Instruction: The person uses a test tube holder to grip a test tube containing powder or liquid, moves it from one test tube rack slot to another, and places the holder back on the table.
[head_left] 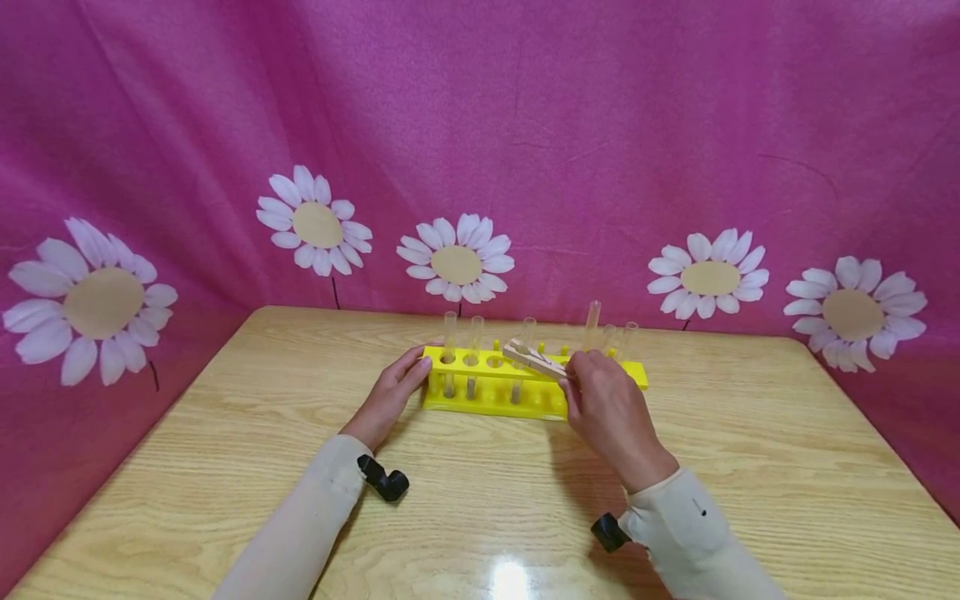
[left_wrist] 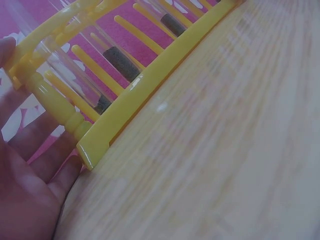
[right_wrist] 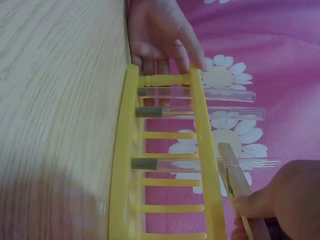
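Observation:
A yellow test tube rack [head_left: 487,407] stands on the table with several clear test tubes in it. My left hand [head_left: 386,398] grips its left end, thumb at the top board and fingers behind the end post [left_wrist: 55,102]. My right hand [head_left: 611,412] pinches a wooden test tube clamp [head_left: 536,361] above the rack's top board. In the right wrist view, the clamp crosses in front of a middle tube [right_wrist: 175,164]; whether its jaws grip the glass I cannot tell. Dark grey material [left_wrist: 121,64] fills the bottoms of the left-hand tubes.
Toward the rack's right end, one test tube [head_left: 593,315] rises higher than its neighbours, partly hidden by my right hand. Yellow pegs [right_wrist: 172,209] stand along the rack. Behind the wooden table [head_left: 465,500] hangs a pink cloth [head_left: 570,150] with white flowers.

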